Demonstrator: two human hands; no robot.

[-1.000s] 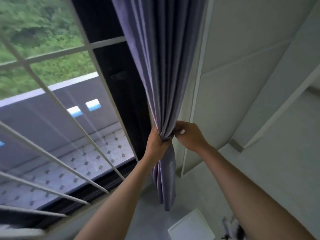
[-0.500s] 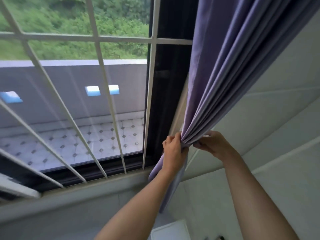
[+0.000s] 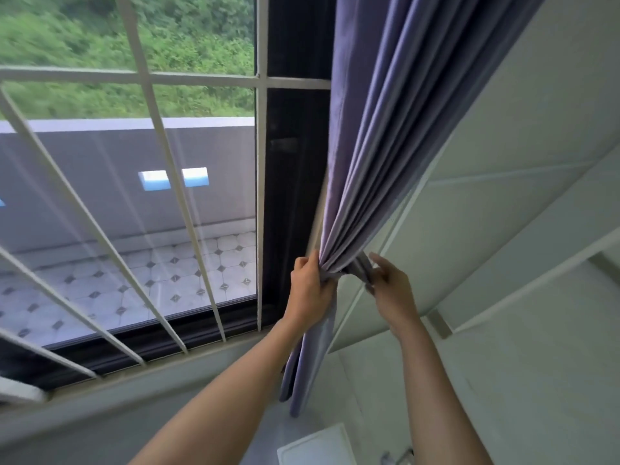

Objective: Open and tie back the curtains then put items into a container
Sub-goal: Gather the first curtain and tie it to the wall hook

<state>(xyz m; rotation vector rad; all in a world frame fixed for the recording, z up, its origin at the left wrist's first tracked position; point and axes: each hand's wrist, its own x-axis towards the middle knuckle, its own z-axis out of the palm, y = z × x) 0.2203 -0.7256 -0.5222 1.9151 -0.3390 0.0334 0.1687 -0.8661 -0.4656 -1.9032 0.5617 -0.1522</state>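
A purple curtain (image 3: pixel 375 135) hangs gathered into folds at the right edge of the window, its lower end dangling below my hands. My left hand (image 3: pixel 310 290) grips the bunched folds from the window side. A dark tie-back strap (image 3: pixel 360 268) wraps round the back of the bunch. My right hand (image 3: pixel 391 286) holds the strap's end with fingers and thumb on the wall side.
White window bars (image 3: pixel 161 169) cover the glass on the left, with a tiled balcony and green slope outside. A pale wall (image 3: pixel 523 169) stands right of the curtain. A white flat-topped thing (image 3: pixel 315 448) lies at the bottom, small dark items beside it.
My right hand has drawn slightly right, away from the bunch, and the dark strap now shows between my hands. The view has turned more toward the window.
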